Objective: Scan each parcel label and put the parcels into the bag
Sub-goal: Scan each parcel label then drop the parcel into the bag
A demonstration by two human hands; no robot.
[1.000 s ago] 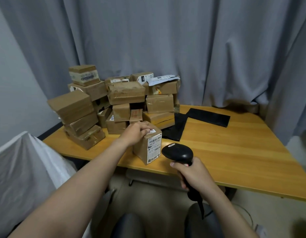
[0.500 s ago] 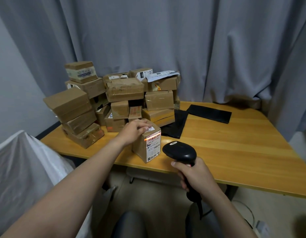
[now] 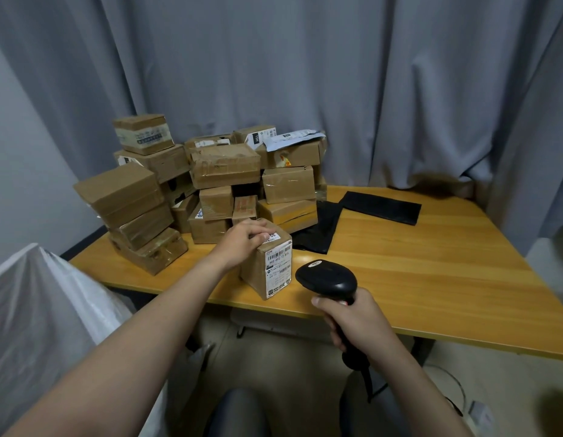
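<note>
Head view, left hand (image 3: 242, 240) grasping parcel (image 3: 258, 274), right hand (image 3: 357, 321) fingers round scanner (image 3: 326, 275), red beam gone

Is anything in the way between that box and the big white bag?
Nothing visible blocks the way from the small brown cardboard parcel under the left hand to the white plastic bag on its left.
</note>
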